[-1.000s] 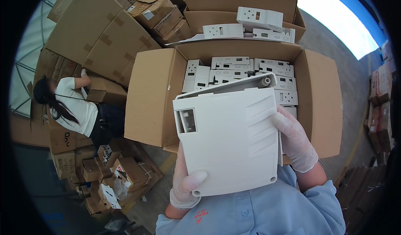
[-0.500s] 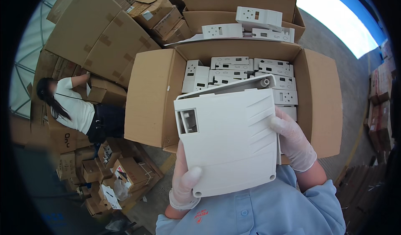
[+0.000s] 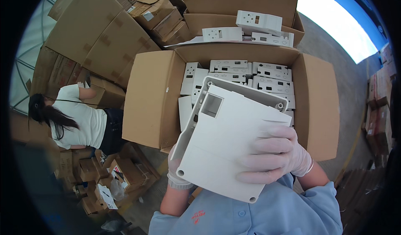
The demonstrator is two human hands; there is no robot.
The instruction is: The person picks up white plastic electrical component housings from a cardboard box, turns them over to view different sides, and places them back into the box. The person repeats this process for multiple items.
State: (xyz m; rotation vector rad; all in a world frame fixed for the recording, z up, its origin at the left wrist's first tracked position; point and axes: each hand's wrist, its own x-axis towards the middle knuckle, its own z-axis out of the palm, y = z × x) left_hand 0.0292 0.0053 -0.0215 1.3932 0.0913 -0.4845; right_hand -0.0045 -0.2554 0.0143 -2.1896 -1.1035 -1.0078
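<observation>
A white plastic housing (image 3: 234,139) is held in front of my chest, over the near side of an open carton (image 3: 319,105). Its flat cover has a square opening near one corner, and it sits askew against a deeper shell (image 3: 250,92) whose rim and screw posts show along the far and left sides. My left hand (image 3: 174,168), in a thin translucent glove, grips the left edge, its fingers mostly hidden behind the shell. Across the cover's right part lie the fingers of my gloved right hand (image 3: 275,155); its thumb is out of sight.
Several white housings (image 3: 273,84) are stacked in the carton. More white parts (image 3: 259,22) rest on a box beyond it. At the left a person in a white shirt (image 3: 81,114) bends over cartons. Opened boxes (image 3: 129,174) lie on a pallet at lower left; cartons (image 3: 378,118) stand at right.
The housing has turned clockwise and tilted, showing more of the shell's rim. My right hand has moved from the right edge onto the cover. The person at left has leaned differently.
</observation>
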